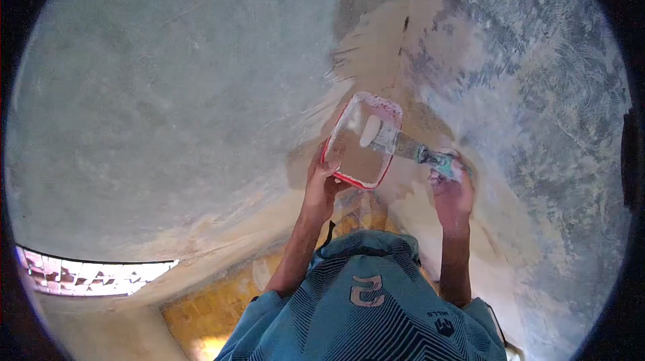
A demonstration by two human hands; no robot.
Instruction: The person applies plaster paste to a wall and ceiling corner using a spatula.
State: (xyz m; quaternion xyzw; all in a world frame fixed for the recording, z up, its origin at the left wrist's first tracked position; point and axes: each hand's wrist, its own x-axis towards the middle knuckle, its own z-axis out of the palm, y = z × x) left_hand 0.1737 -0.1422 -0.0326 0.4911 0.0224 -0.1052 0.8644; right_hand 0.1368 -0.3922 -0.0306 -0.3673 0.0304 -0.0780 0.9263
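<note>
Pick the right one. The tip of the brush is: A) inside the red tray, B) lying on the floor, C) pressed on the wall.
A: the brush in the right hand reaches with its pale tip into the red tray, which the left hand holds by its rim.

Open room: bare grey wall (168, 92) to the left of the left hand (322, 183), and patchy plastered wall to the right of the right hand (451, 189), both unobstructed out to the picture's edge. Obstacles: red tray (363, 149) held between the hands, with the putty knife (396, 142) bridging from the right hand into it and closing that gap. Bounds: corner seam (406, 25) above, blue shirt (363, 300) close below, lattice grille (94, 277) at lower left.
</note>
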